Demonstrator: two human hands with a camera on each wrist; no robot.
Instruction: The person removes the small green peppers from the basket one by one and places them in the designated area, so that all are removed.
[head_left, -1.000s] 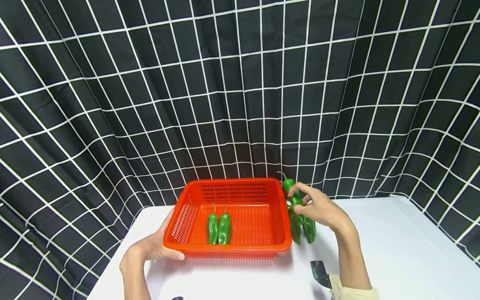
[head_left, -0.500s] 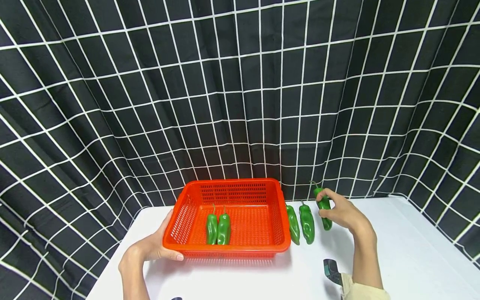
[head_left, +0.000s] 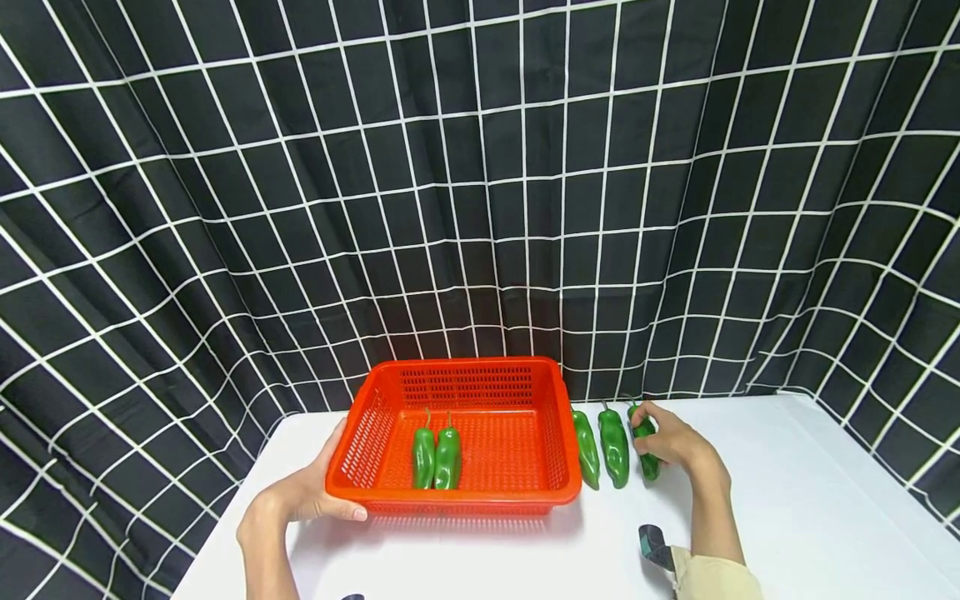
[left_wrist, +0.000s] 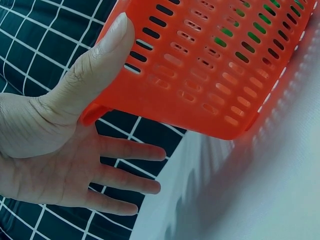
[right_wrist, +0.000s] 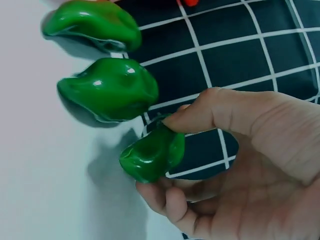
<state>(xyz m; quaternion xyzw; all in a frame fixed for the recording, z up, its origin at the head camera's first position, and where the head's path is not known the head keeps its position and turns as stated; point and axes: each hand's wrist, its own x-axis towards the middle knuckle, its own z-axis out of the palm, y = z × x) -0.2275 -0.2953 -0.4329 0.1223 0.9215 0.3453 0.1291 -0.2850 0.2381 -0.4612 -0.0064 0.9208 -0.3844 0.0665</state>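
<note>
In the head view, my left hand lies against the front left corner of a red plastic basket. The left wrist view shows its thumb straight along the perforated basket wall and several fingers stretched out past the corner; the index finger is hidden. Right of the basket, my right hand pinches a long green pepper between thumb and fingers, low at the table. Beside it lie two more green peppers, a middle one and one against the basket. Inside the basket are two green peppers, side by side.
A white table carries everything. A black curtain with white grid lines rises right behind the basket and peppers. A dark curved device sits by the right wrist.
My right hand took the pepper from above the others beside the basket to the right, then lowered it to the table at the end of the row. The left hand stayed put.
</note>
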